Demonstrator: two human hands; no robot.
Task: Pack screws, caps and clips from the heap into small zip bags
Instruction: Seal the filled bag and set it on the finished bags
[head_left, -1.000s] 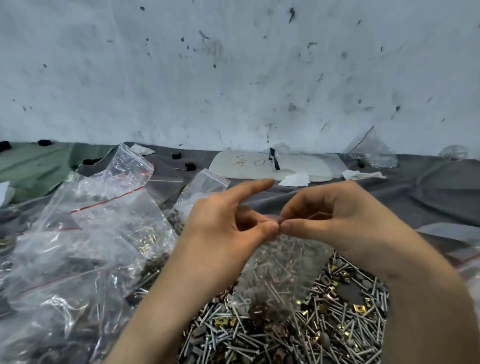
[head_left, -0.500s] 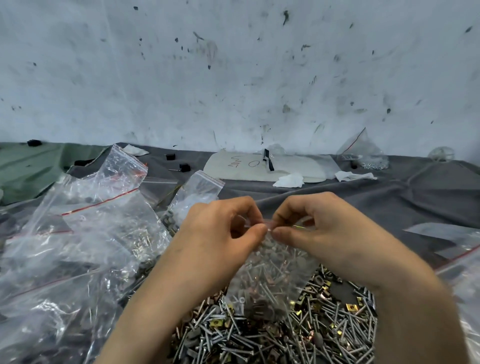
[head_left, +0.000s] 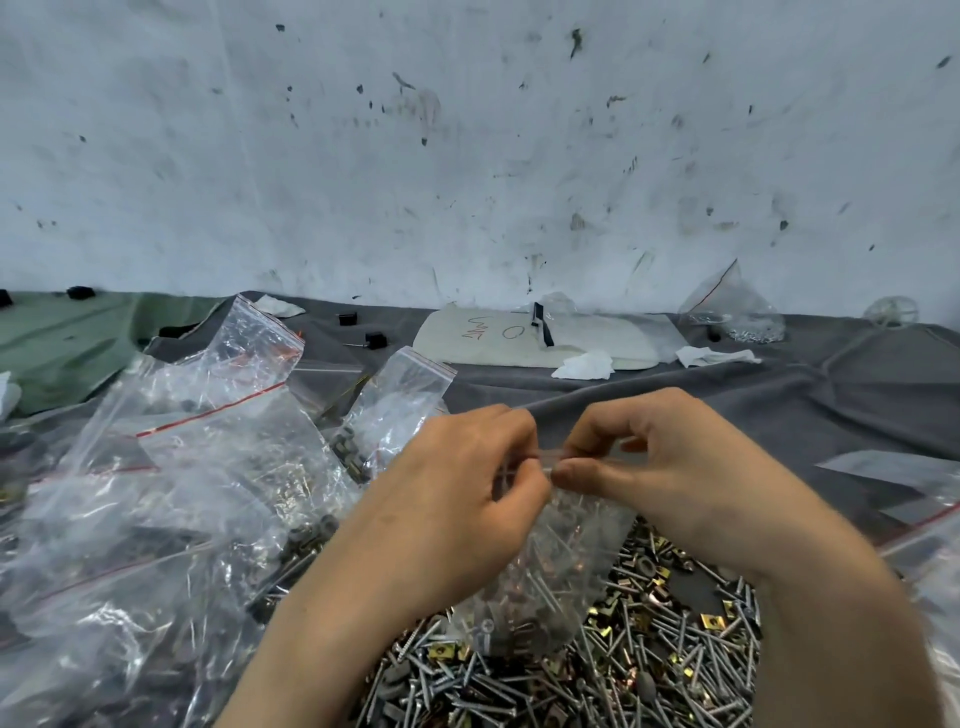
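In the head view, both hands met in the middle. The left hand (head_left: 457, 499) and the right hand (head_left: 670, 483) each pinched the top edge of a small zip bag (head_left: 550, 577) between thumb and fingers. The bag hung down from the hands toward 6 o'clock. It was clear, and it held long silver screws and some dark and copper bits near the bottom. Its bottom was right over the heap (head_left: 649, 649); I could not tell if it touched.

The heap of screws, gold clips and grey caps lay on the grey surface (head_left: 779, 405) at 5 o'clock from the hands. At 9 o'clock lay a pile of clear bags (head_left: 171, 493) with red zip lines, some holding dark caps and screws. One upright bag (head_left: 400, 400) at 11 o'clock had dark bits in its bottom. Far off at 2 o'clock, by the white wall (head_left: 467, 156), a far bag (head_left: 732, 312) held small silver parts.
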